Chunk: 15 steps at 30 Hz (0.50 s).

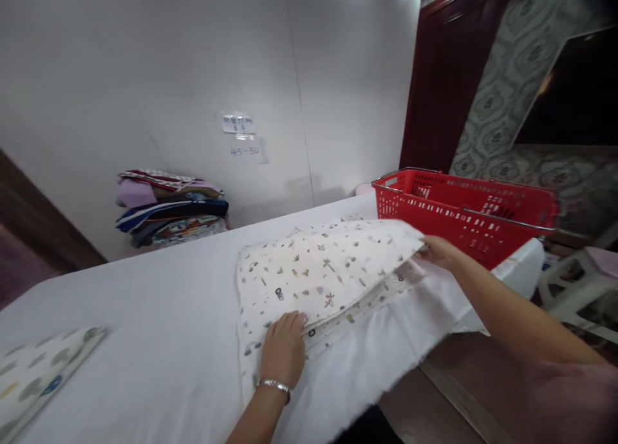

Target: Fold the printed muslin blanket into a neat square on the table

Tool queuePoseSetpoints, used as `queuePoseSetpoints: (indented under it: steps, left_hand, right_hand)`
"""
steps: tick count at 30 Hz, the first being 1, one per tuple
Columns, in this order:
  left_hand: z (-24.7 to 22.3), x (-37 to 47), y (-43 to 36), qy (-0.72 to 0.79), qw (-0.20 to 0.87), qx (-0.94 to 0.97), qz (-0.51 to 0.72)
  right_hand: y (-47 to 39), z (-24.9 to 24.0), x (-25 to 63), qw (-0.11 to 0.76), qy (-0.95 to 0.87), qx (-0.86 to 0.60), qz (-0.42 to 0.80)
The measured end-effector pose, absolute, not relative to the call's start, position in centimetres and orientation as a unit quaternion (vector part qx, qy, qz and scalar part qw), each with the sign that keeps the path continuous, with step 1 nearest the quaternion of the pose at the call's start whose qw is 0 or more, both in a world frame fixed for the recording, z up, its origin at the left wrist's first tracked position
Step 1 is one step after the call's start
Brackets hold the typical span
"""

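Note:
A white printed cloth (299, 264) with small brown, green and grey motifs lies partly folded on the white-covered table (159, 328). Its upper layer is lifted at the right, showing a lower layer beneath. My right hand (438, 251) pinches the raised right corner. Near the front edge, my left hand (284, 347), with a silver bracelet at the wrist, rests on the cloth with its fingers laid over the fabric; its thumb is hidden. At the far left lies another folded printed cloth (38, 373), cut off by the picture edge.
A red plastic basket (463, 222) with metal handles stands at the table's right end. Behind the far edge is a stack of folded fabrics (174, 209) against the white wall. Beyond the right end, a white plastic stool (584, 283) stands lower down.

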State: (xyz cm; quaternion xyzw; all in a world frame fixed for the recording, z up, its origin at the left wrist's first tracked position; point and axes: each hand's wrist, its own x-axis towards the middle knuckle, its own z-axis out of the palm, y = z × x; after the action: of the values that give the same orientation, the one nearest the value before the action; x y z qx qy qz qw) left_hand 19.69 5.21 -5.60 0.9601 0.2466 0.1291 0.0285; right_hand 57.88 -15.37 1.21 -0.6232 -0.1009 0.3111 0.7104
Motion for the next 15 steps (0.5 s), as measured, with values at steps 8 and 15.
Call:
queuePoseSetpoints:
  steps: [8, 15]
  left_hand:
    - [-7.5, 17.3, 6.8, 0.238, 0.002, 0.961, 0.142]
    - [-6.4, 14.2, 9.0, 0.251, -0.049, 0.94, 0.226]
  right_hand:
    - [-20.1, -4.5, 57.6, 0.546, -0.026, -0.745, 0.383]
    - [-19.1, -3.5, 58.4, 0.482, -0.075, -0.783, 0.386]
